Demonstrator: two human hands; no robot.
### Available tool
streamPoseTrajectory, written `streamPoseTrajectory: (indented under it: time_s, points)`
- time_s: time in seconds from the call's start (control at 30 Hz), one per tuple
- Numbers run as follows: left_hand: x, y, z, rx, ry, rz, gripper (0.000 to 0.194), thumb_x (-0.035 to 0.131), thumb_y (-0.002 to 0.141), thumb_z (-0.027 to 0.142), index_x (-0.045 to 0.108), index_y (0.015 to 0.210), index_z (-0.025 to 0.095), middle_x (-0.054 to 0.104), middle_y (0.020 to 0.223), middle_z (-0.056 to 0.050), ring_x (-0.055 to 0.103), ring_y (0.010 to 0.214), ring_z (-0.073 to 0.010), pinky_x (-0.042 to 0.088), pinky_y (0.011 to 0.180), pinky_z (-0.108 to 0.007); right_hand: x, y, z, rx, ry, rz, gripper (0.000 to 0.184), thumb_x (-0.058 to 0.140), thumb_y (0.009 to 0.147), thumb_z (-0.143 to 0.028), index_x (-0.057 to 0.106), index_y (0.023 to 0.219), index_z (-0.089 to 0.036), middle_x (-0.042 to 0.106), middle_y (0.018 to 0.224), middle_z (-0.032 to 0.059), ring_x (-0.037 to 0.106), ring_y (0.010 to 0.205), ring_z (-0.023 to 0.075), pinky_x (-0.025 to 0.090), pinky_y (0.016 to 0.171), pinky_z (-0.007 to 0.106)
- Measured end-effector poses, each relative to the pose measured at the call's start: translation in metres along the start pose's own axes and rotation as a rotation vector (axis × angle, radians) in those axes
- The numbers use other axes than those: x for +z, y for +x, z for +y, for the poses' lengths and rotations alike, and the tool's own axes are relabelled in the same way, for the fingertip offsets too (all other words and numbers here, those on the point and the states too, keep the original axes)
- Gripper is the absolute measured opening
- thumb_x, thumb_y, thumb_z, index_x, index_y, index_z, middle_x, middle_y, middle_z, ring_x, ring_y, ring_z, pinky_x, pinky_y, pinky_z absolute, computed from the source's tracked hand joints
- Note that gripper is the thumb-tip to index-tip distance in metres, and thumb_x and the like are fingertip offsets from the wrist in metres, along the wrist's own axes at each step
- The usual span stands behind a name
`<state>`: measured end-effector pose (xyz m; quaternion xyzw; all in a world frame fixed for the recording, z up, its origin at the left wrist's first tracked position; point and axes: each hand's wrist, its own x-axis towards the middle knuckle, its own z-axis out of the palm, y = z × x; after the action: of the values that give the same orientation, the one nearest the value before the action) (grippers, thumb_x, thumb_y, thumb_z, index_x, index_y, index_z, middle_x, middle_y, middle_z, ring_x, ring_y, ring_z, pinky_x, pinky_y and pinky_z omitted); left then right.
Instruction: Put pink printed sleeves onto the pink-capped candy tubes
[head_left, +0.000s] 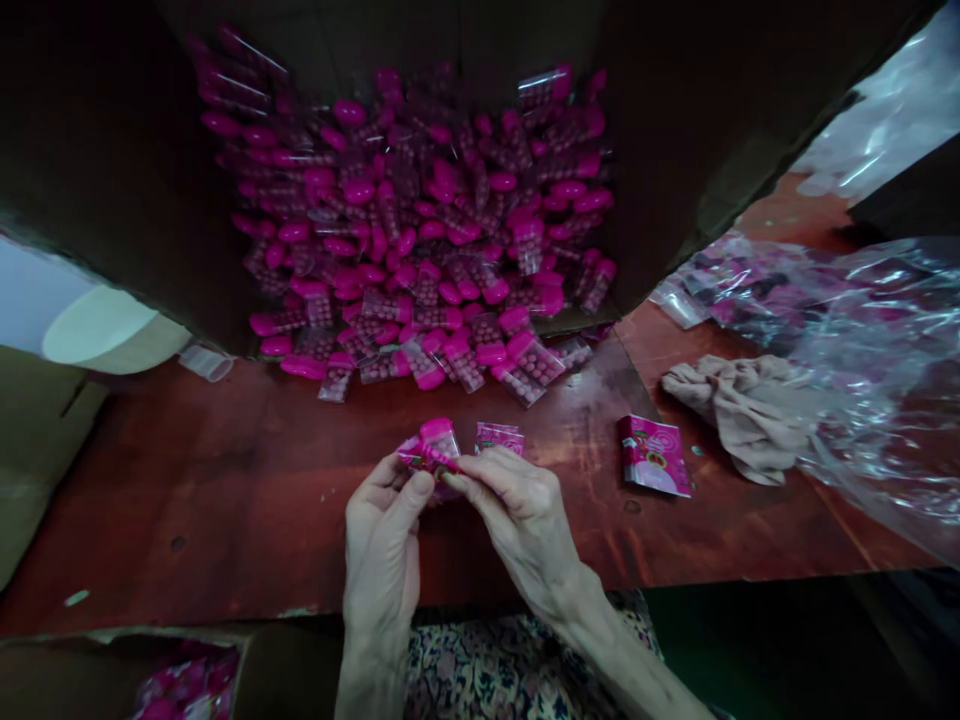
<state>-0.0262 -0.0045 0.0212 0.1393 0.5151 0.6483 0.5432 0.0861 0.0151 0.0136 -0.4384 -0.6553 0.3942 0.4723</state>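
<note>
My left hand [382,540] and my right hand [517,510] meet over the reddish wooden table [225,490], both pinching a small clear pack with a magenta cap [435,447]. My fingers hide part of it. Just beyond my right fingers lies a flat pink printed sachet [499,437], and a second one [655,455] rests further right. A large heap of clear packs with magenta caps [412,220] is piled ahead of my hands, its nearest packs spilling onto the table.
Brown cardboard walls [660,130] flank the heap. A beige crumpled cloth [746,418] and a clear plastic bag [870,350] lie at right. A small clear cup [206,362] stands at left. An open carton with pink packs [187,680] sits at bottom left.
</note>
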Motion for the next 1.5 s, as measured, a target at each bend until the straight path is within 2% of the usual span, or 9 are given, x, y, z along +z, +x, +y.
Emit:
streamPoseTrajectory:
  time_s: [0.07,0.17,0.23,0.43,0.63,0.93,1.17,1.37,1.5]
  points:
    - [-0.002,-0.001,0.002,0.006,0.003,0.065,0.019,0.078,0.057,0.016,0.07,0.074,0.014,0.07,0.07,-0.002,0.062,0.062,-0.0102,0.05,0.062,-0.02,0.002,0.001,-0.001,0.025,0.029,-0.065,0.011,0.061,0.081,-0.02,0.071,0.084,-0.018,0.065,0.071,0.003,0.056,0.064,0.0155,0.047,0.062,0.029]
    - [-0.006,0.0,0.006,-0.012,-0.047,0.123,0.016,0.078,0.057,0.018,0.071,0.072,0.014,0.07,0.067,-0.002,0.063,0.06,-0.011,0.052,0.061,-0.021,0.005,-0.002,0.0,0.257,0.285,-0.146,0.027,0.069,0.074,-0.022,0.067,0.101,-0.022,0.067,0.081,0.0011,0.06,0.072,0.0154,0.051,0.067,0.029]
    - [-0.008,0.002,0.009,-0.048,-0.079,0.124,0.017,0.078,0.058,0.019,0.071,0.073,0.014,0.071,0.068,-0.003,0.064,0.06,-0.0128,0.053,0.06,-0.023,0.007,-0.004,0.002,0.358,0.444,-0.172,0.033,0.071,0.071,-0.023,0.065,0.104,-0.023,0.067,0.08,-0.0006,0.061,0.072,0.0146,0.052,0.068,0.029]
    - [-0.011,0.004,0.01,-0.105,-0.216,0.12,0.014,0.078,0.058,0.015,0.071,0.07,0.015,0.072,0.068,-0.002,0.065,0.062,-0.0111,0.054,0.062,-0.02,0.01,-0.006,0.007,0.259,0.388,-0.093,0.02,0.067,0.075,-0.017,0.069,0.094,-0.022,0.069,0.09,0.0008,0.063,0.085,0.015,0.049,0.081,0.032]
    - [-0.011,0.005,0.007,-0.161,-0.252,0.092,0.005,0.069,0.069,0.013,0.071,0.073,0.015,0.071,0.068,-0.003,0.066,0.064,-0.0139,0.055,0.065,-0.025,0.009,-0.008,0.007,0.278,0.442,-0.117,0.021,0.065,0.075,-0.018,0.068,0.096,-0.023,0.068,0.088,0.0006,0.063,0.079,0.0143,0.051,0.074,0.03]
    - [-0.004,0.005,0.005,-0.178,-0.298,0.138,0.01,0.065,0.071,0.007,0.071,0.074,0.015,0.072,0.072,-0.003,0.066,0.067,-0.0128,0.054,0.066,-0.022,0.008,-0.005,0.006,0.218,0.38,-0.004,0.016,0.064,0.075,-0.014,0.071,0.087,-0.022,0.07,0.081,-0.0005,0.064,0.077,0.014,0.05,0.075,0.027]
    - [-0.001,0.0,0.005,-0.084,-0.178,0.09,0.007,0.073,0.066,0.015,0.071,0.072,0.016,0.072,0.071,-0.002,0.065,0.067,-0.0106,0.051,0.066,-0.018,0.01,-0.005,0.007,0.3,0.342,0.041,0.009,0.061,0.077,-0.018,0.068,0.083,-0.019,0.067,0.078,0.0003,0.061,0.074,0.0145,0.048,0.071,0.026]
    - [-0.011,0.005,0.005,0.027,-0.036,0.114,0.014,0.077,0.062,0.023,0.07,0.07,0.014,0.069,0.066,-0.001,0.06,0.059,-0.0088,0.049,0.06,-0.019,0.007,-0.005,0.009,0.215,0.195,-0.081,0.009,0.055,0.081,-0.017,0.064,0.083,-0.017,0.063,0.075,-0.0004,0.058,0.07,0.0133,0.045,0.068,0.024]
    - [-0.012,0.006,0.0,0.118,0.022,0.142,0.014,0.077,0.061,0.021,0.07,0.071,0.015,0.068,0.065,0.001,0.058,0.057,-0.0074,0.048,0.056,-0.017,0.003,-0.004,0.009,0.203,0.113,-0.115,0.012,0.051,0.086,-0.022,0.061,0.083,-0.017,0.061,0.074,-0.0004,0.056,0.069,0.0128,0.043,0.064,0.022]
